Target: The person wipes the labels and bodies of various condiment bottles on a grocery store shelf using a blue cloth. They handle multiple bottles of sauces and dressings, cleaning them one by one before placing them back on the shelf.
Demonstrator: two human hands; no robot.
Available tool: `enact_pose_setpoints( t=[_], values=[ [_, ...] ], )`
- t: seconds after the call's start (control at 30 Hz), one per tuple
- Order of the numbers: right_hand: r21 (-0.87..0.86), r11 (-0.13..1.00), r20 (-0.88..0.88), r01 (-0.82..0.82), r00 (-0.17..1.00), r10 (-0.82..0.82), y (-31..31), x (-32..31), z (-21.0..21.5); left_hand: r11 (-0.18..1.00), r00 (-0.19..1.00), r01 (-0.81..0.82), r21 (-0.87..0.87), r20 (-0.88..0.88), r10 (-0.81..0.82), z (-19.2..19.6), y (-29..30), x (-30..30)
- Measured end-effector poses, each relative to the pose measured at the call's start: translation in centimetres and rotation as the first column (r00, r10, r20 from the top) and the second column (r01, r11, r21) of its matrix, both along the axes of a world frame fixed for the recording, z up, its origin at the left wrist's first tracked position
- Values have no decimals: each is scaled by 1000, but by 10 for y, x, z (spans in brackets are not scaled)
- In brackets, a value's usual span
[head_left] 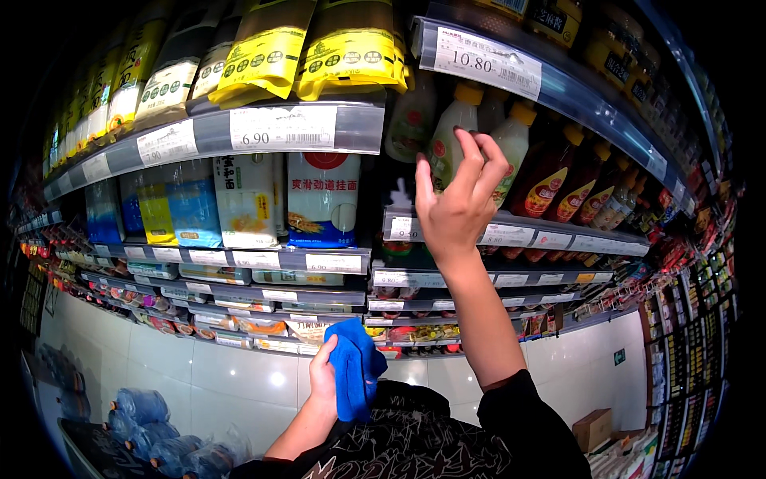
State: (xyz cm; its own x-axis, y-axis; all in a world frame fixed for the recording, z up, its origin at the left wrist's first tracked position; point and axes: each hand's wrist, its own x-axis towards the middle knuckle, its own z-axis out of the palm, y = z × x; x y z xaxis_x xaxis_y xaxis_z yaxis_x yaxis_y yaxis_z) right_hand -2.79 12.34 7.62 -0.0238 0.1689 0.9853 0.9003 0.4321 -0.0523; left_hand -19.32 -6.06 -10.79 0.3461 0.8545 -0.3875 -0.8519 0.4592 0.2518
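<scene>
A folded blue cloth (357, 371) is held in my left hand (322, 375), low in front of my body. My right arm is raised toward a shelf. There my right hand (461, 191) is open, with bent fingers spread apart in front of a pale bottle with a yellow cap (447, 148). Whether the fingertips touch this bottle I cannot tell. Just right of the fingers stands a second pale yellow-capped bottle (517, 140). Dark red sauce bottles (550, 182) line up farther right.
Yellow packets (351, 60) fill the upper left shelf (215, 132), with noodle packs (323, 195) below. Jars (550, 20) stand on the upper right shelf. Price-tagged shelf edges (558, 239) jut out around my right arm. Large water bottles (144, 405) stand at lower left, a cardboard box (592, 429) at lower right.
</scene>
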Motion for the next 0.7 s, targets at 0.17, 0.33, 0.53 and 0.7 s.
enact_pose_setpoints(
  t=[0.17,0.33,0.53,0.7],
  values=[
    [-293,953,-67,-84,995,67,7,-40,11,539,-362,805,247,-514,778,35,7,-2],
    [-353,926,-7,-135,990,142,62,-52,23,596,-344,718,360,-561,753,54,5,0],
    [-743,668,13,32,999,-35,112,-49,34,607,-311,700,376,-605,733,42,-1,-9],
    [-563,802,-298,-202,954,31,128,-50,21,599,-279,697,395,-621,733,48,-3,-12]
  ],
)
